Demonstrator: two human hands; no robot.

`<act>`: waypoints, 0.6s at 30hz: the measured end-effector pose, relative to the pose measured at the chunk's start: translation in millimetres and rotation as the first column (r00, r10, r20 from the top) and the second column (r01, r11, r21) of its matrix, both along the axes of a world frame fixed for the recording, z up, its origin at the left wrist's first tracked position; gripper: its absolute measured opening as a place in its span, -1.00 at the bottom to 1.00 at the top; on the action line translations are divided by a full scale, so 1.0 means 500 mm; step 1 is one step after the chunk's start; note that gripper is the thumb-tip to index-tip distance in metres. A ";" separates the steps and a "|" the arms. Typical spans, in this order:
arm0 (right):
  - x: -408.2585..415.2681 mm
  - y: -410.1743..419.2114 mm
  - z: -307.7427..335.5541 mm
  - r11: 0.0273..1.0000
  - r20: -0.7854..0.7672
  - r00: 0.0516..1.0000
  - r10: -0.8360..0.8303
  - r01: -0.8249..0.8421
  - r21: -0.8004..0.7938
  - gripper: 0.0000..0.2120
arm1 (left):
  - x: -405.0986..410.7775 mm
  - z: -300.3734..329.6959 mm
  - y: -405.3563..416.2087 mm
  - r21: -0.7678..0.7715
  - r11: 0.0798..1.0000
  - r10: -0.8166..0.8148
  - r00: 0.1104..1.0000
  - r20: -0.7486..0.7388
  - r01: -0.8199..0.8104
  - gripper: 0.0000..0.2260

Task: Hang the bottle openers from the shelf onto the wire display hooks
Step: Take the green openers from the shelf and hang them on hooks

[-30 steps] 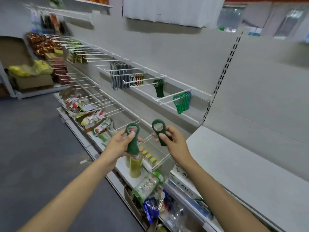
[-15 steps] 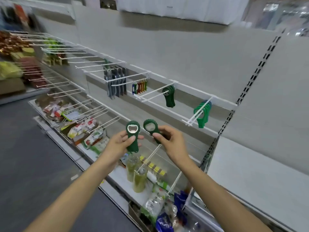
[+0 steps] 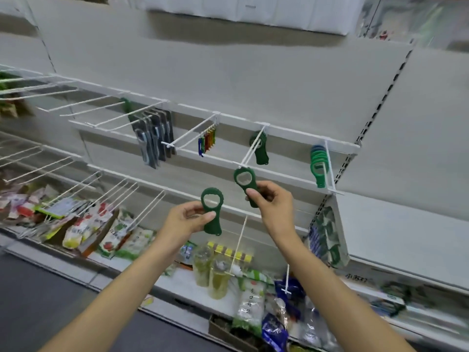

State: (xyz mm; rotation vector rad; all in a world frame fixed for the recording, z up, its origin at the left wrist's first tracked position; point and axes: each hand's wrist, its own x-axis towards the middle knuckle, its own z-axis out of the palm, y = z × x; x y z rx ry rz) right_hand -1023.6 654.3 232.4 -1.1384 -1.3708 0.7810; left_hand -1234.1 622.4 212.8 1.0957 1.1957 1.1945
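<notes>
We are pinching one dark green opener (image 3: 212, 211) in the left hand (image 3: 185, 221) and raising another (image 3: 245, 182) in the right hand (image 3: 275, 205) toward the centre-frame hook tip (image 3: 241, 164), probably threading its ring next.

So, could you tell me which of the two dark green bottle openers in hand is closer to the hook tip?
The dark green plastic bottle opener in the right hand: its ring sits just below the white wire hook; the left hand's is lower.
</notes>
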 end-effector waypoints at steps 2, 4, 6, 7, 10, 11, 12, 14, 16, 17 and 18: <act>-0.007 0.007 0.001 0.999 0.000 0.999 -0.036 0.036 0.002 -0.89 | -0.006 0.002 0.007 -0.001 1.000 -0.029 1.000 -0.008 0.029 -0.79; -0.010 0.015 -0.001 0.998 0.000 0.998 -0.057 0.057 0.000 -0.84 | -0.006 0.002 0.013 -0.010 0.999 -0.053 0.999 -0.002 0.053 -0.78; -0.014 0.024 -0.004 0.998 -0.005 0.998 -0.068 0.068 -0.006 -0.81 | -0.005 0.001 0.020 -0.022 0.996 -0.082 0.996 0.021 0.082 -0.78; -0.016 0.029 -0.004 0.997 -0.008 0.997 -0.071 0.071 -0.009 -0.80 | -0.003 0.002 0.025 -0.026 0.996 -0.090 0.996 0.025 0.090 -0.78; -0.017 0.048 -0.004 0.997 0.005 0.997 -0.071 0.071 0.003 -0.80 | 0.003 0.001 0.043 -0.022 0.995 -0.101 0.995 0.017 0.102 -0.80; -0.017 0.054 -0.004 0.998 0.010 0.998 -0.068 0.068 0.007 -0.81 | 0.005 0.001 0.050 -0.022 0.994 -0.107 0.994 0.015 0.107 -0.81; -0.017 0.060 -0.005 0.998 0.008 0.998 -0.063 0.063 0.009 -0.83 | 0.007 0.000 0.056 -0.022 0.994 -0.111 0.994 0.015 0.112 -0.81; -0.017 0.070 -0.006 0.999 -0.004 0.999 -0.047 0.047 0.016 -0.85 | 0.013 -0.001 0.068 -0.018 0.993 -0.113 0.993 0.019 0.113 -0.82; -0.013 0.085 -0.010 0.999 0.005 0.999 -0.042 0.042 0.022 -0.83 | 0.018 -0.002 0.080 -0.014 0.994 -0.108 0.994 0.020 0.108 -0.81; -0.011 0.095 -0.013 0.999 0.009 0.999 -0.046 0.045 0.017 -0.82 | 0.020 -0.002 0.086 -0.014 0.995 -0.102 0.995 0.019 0.102 -0.81; -0.008 0.106 -0.015 0.999 0.009 0.999 -0.052 0.052 0.008 -0.83 | 0.022 -0.003 0.092 -0.016 0.995 -0.097 0.995 0.018 0.097 -0.80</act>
